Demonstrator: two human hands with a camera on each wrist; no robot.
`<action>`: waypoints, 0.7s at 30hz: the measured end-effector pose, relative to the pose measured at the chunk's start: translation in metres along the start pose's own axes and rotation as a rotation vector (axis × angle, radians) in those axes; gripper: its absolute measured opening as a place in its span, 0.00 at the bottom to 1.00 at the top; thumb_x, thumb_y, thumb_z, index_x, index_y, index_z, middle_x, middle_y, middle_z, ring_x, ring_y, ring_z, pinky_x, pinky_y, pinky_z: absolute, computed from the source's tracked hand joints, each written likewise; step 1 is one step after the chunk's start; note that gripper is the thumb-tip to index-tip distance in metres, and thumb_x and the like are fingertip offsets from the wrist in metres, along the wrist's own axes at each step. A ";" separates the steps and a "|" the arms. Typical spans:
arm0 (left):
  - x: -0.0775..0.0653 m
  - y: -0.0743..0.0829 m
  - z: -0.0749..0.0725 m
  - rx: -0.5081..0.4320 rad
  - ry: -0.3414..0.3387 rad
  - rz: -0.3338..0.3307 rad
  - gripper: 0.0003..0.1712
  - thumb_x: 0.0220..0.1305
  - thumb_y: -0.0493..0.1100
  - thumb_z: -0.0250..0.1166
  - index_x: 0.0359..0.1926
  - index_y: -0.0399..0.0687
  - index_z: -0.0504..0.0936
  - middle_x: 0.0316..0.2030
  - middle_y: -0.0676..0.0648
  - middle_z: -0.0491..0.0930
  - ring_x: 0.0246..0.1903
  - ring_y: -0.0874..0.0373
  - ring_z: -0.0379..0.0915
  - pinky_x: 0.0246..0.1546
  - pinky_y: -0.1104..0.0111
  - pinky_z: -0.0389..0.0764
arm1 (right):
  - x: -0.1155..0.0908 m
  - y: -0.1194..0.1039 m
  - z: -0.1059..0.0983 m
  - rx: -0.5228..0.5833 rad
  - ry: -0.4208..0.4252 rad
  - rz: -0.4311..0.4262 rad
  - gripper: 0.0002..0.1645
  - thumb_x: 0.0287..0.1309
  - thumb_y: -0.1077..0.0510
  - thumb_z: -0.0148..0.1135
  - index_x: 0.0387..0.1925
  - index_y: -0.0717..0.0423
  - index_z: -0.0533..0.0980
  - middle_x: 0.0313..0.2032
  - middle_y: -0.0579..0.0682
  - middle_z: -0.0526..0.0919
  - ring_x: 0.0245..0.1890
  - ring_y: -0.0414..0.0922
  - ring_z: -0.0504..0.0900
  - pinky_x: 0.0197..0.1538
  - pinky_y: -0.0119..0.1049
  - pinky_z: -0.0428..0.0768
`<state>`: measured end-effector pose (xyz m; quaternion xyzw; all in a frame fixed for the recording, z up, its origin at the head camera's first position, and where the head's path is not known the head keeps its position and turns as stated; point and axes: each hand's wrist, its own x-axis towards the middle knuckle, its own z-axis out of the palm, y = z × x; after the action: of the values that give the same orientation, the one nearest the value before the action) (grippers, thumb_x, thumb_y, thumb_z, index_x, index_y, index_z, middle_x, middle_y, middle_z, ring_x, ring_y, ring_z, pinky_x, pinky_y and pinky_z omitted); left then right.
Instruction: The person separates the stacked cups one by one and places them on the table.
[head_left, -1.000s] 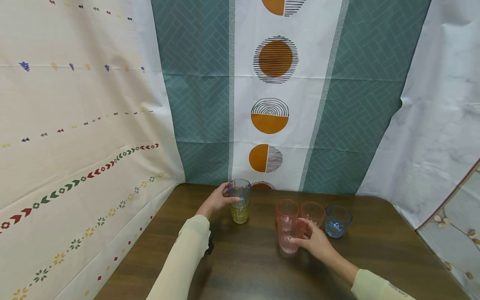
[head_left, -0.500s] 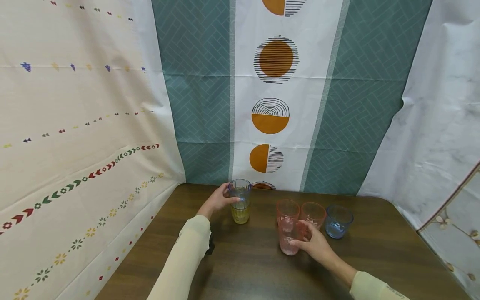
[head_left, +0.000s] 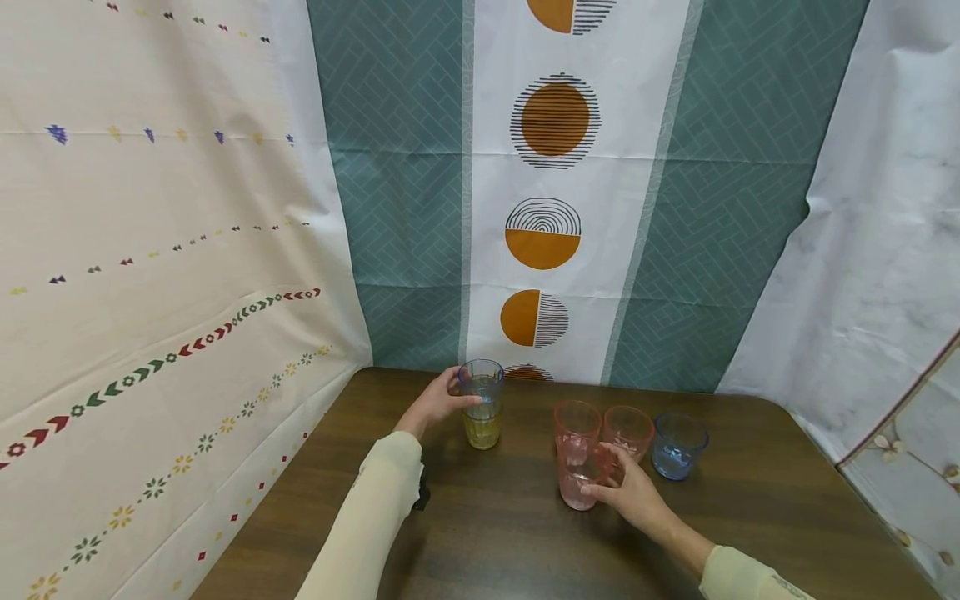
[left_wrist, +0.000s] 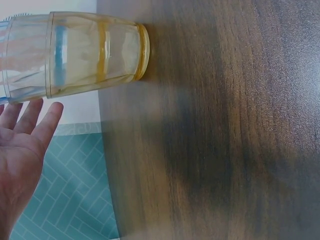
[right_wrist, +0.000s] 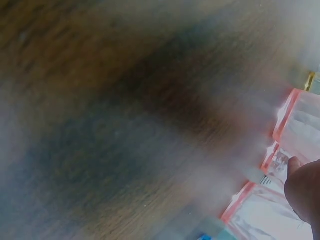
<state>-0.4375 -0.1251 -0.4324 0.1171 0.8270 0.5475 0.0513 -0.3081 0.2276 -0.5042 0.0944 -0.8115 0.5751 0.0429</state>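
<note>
In the head view my left hand [head_left: 438,402] grips a clear blue-rimmed glass [head_left: 486,382], thumb in front and fingers behind. That glass is stacked in a yellow glass [head_left: 482,433], which stands upright on the table. The left wrist view shows the yellow glass [left_wrist: 120,50] close up, fingers beside the stack. To the right, my right hand [head_left: 630,492] grips a pink glass [head_left: 573,479] between thumb and fingers. Just behind it stands another pink glass [head_left: 576,417], partly covered. A third pink glass [head_left: 628,427] stands behind the right hand, its lower part hidden by the fingers.
A short blue glass [head_left: 678,450] stands at the right end of the row. The dark wooden table [head_left: 480,533] runs back to a hanging patterned cloth [head_left: 397,250]. A cream cloth [head_left: 187,375] borders the left side, and a white marbled one [head_left: 862,250] the right.
Both hands keep their hold, and the glasses stay in nearly the same places. The whole head view has shifted slightly.
</note>
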 end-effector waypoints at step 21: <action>-0.001 0.000 0.001 0.026 0.014 -0.012 0.47 0.59 0.51 0.73 0.73 0.44 0.60 0.72 0.38 0.60 0.71 0.42 0.55 0.67 0.47 0.62 | -0.003 -0.004 -0.008 -0.028 -0.004 0.005 0.52 0.50 0.60 0.77 0.70 0.70 0.58 0.63 0.73 0.68 0.62 0.65 0.72 0.61 0.47 0.74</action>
<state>-0.4364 -0.1245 -0.4329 0.1089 0.8352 0.5370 0.0475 -0.3051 0.2342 -0.4988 0.0930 -0.8196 0.5638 0.0413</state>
